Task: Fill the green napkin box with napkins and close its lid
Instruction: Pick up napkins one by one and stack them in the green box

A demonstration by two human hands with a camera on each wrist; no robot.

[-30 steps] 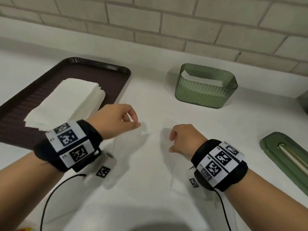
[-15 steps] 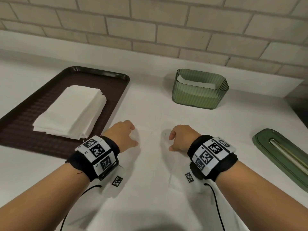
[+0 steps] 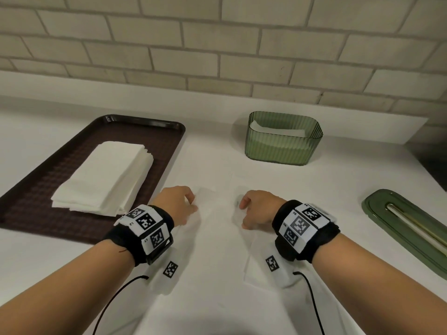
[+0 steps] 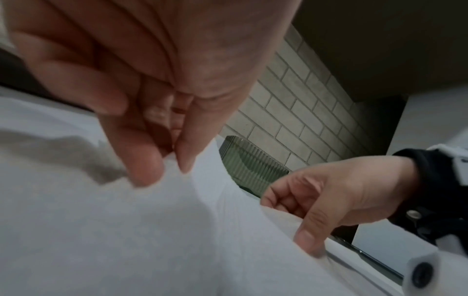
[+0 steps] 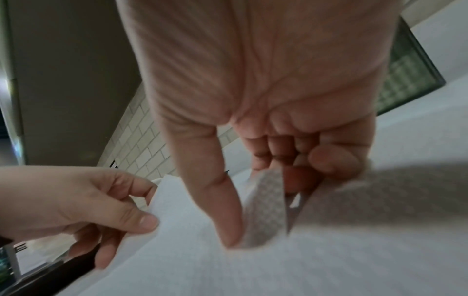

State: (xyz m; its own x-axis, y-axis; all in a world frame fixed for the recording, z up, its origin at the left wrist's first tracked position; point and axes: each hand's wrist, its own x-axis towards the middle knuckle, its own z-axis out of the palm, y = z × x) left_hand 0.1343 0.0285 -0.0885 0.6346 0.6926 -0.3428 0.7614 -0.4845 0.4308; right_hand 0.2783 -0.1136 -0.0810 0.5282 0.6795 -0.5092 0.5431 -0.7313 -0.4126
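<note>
**Both hands on one napkin, mid-surface**

Left hand (image 3: 177,201) pinches the napkin (image 3: 217,238) between thumb and fingertips, and the right hand (image 3: 260,210) pinches its other top corner the same way, the rest of the fingers curled in. The sheet hangs spread between them, over the front middle of the surface (image 3: 217,165).

Writing? Only the wristbands: black-and-white square codes, with a small "L2" and "L1" on the left band (image 3: 145,228); the right band's (image 3: 302,226) letters are too small to read.

Compared with a second ago, both hands sit lower and closer to the front edge, and the left has swung in from beside the tray.

The box (image 3: 283,139) stands open toward the back edge, right of centre, napkins already inside. Its lid (image 3: 408,228) lies flat at the right edge, well apart from it. The stack (image 3: 104,175) rests on the tray (image 3: 154,124) at the back left. Bare white surface runs between hands and box.
</note>
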